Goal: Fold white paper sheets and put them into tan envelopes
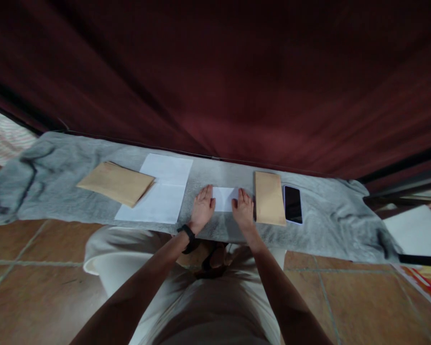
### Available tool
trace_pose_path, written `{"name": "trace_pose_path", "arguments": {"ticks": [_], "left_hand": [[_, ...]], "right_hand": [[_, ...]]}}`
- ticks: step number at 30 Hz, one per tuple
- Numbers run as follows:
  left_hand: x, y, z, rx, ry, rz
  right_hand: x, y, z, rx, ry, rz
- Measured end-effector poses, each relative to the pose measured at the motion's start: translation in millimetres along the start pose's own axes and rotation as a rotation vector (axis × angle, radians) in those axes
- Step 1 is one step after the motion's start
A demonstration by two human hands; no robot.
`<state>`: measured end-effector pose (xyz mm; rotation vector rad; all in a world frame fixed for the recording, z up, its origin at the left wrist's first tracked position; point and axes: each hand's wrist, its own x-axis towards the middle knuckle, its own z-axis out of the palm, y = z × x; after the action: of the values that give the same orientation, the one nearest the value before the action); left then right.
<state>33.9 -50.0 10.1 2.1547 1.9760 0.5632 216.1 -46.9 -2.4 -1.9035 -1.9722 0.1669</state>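
The left hand (203, 208) and right hand (243, 208) are lying unclenched, fingers extended, clasping nothing. The small white paper (224, 199) is resting between them, its ends touching both hands. A brown envelope (270, 198) is lying just beside the right hand.

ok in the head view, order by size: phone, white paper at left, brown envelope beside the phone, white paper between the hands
1. White paper at left
2. Brown envelope
3. Phone and middle white paper: too close to rank; left hand and right hand may cover its ends
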Motion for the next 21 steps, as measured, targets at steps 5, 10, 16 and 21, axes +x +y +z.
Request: {"name": "trace_pose_path", "arguments": {"ticks": [5, 10, 16, 21], "left_hand": [[41, -6, -17, -0.032, -0.141, -0.024], [67, -10, -25, -0.062, -0.202, 0.02], [72, -5, -39, -0.135, -0.22, 0.031], [61, 7, -72, -0.198, -0.01, 0.128]], "right_hand": [[38, 1, -19, -0.07, -0.182, -0.009], [68, 2, -32, -0.115, -0.363, -0.063], [81, -4, -49, -0.071, -0.386, -0.091], [74, -2, -78, 0.087, -0.187, -0.274]]}}
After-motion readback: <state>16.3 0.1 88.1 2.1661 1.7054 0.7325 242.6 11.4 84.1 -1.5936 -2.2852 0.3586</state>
